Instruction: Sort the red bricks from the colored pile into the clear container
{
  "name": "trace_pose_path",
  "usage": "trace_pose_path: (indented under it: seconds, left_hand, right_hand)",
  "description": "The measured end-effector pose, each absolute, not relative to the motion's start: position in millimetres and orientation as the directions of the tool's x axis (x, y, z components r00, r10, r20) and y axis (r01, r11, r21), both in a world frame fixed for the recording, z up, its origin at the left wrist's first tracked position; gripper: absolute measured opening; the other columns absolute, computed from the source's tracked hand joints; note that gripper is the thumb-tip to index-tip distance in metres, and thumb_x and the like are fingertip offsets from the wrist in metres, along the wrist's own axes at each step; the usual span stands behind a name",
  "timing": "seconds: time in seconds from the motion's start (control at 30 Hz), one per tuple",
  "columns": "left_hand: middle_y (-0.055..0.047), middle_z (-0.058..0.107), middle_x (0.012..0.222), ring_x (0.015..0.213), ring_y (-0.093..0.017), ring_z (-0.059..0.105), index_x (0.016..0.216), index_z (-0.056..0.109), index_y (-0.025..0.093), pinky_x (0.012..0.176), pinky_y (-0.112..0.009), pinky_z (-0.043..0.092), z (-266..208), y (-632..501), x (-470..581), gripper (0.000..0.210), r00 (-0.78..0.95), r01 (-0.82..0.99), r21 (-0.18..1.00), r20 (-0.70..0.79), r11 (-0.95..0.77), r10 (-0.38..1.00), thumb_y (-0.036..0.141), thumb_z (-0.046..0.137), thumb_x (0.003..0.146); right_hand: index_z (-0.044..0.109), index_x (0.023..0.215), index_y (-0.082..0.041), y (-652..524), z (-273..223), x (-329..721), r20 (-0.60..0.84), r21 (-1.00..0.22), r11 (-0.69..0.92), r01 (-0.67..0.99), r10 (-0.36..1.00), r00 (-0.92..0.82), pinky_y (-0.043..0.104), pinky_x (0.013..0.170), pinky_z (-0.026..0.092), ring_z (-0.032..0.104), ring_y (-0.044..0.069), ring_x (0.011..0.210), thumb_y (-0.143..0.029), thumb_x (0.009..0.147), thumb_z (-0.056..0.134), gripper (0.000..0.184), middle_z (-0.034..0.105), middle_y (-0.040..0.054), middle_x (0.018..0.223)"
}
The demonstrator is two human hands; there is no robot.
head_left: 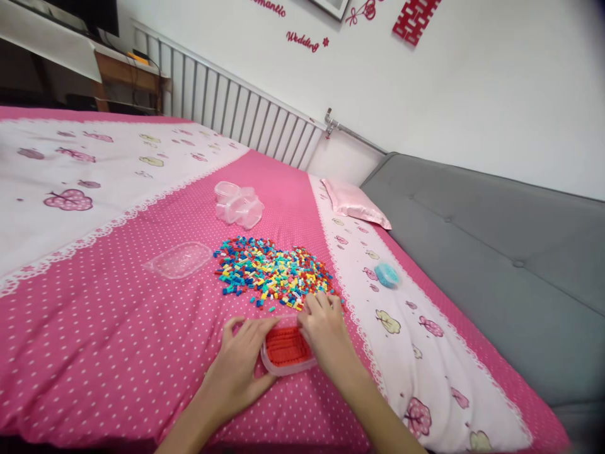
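Note:
A clear plastic container (289, 369) sits on the bed near me, lined with neat rows of small red bricks (286, 347). My left hand (243, 356) grips its left side, fingers along the far rim and thumb low at the near side. Over its right edge is my right hand (326, 334), with curled fingers close together; anything pinched in them is hidden. Just beyond both hands lies a wide heap of tiny multicoloured bricks (278, 271), mostly blue, red, yellow, teal and white.
A clear lid (182, 260) lies flat left of the heap. Farther back are several clear containers (239, 205). A light-blue round object (387, 275) rests at the right, near a pink pillow (357, 207). The grey padded headboard (472, 246) borders the bed's right side.

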State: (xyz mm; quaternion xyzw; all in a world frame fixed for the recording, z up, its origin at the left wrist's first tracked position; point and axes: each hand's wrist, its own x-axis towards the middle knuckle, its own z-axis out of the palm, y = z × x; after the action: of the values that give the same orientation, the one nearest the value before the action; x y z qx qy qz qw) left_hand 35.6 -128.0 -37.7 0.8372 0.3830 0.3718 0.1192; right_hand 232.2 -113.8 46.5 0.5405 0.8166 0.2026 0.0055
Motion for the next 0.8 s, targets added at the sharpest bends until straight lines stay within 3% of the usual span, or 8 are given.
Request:
trace_pose_path:
  seconds: [0.1,0.8]
  left_hand:
    - [-0.012,0.065,0.135,0.121,-0.033,0.062,0.143,0.038,0.024,0.108,-0.051,0.031,-39,-128,35,0.065,0.428,0.551,0.486,0.533,-0.678,0.73,0.024,0.067,0.084]
    - [-0.012,0.066,0.133,0.12,-0.033,0.063,0.142,0.045,0.023,0.11,-0.052,0.034,-40,-128,36,0.065,0.42,0.563,0.494,0.52,-0.663,0.744,0.029,0.07,0.082]
  right_hand:
    - [0.076,0.083,-0.02,-113,37,231,0.224,0.382,0.343,0.858,0.866,-0.446,0.043,0.088,0.039,0.05,0.026,0.097,-0.02,0.092,0.075,0.009,0.063,0.0074,0.096]
    - [0.074,0.081,-0.021,-109,33,235,0.232,0.396,0.426,0.813,0.811,-0.538,0.043,0.094,0.036,0.05,0.025,0.096,-0.024,0.093,0.075,0.012,0.063,0.0051,0.093]
